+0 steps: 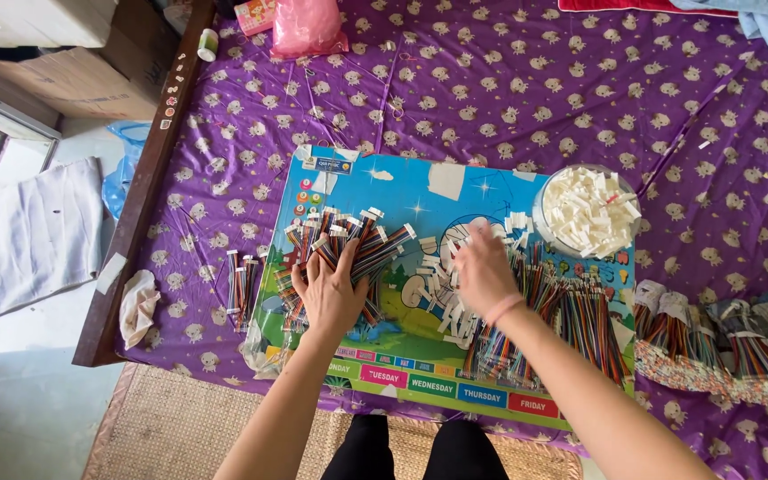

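While fanned on the colourful board [491, 200], ribbon-cable bundles [348, 249] pinned flat under left hand [331, 289], fingers spread; right hand [484, 271] open over loose white connectors [446, 293] (light, floppy, probably best pinched mid-bundle).

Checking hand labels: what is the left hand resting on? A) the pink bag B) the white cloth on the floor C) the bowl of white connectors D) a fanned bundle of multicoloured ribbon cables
D: the left hand lies flat on the fanned ribbon cables on the colourful board.
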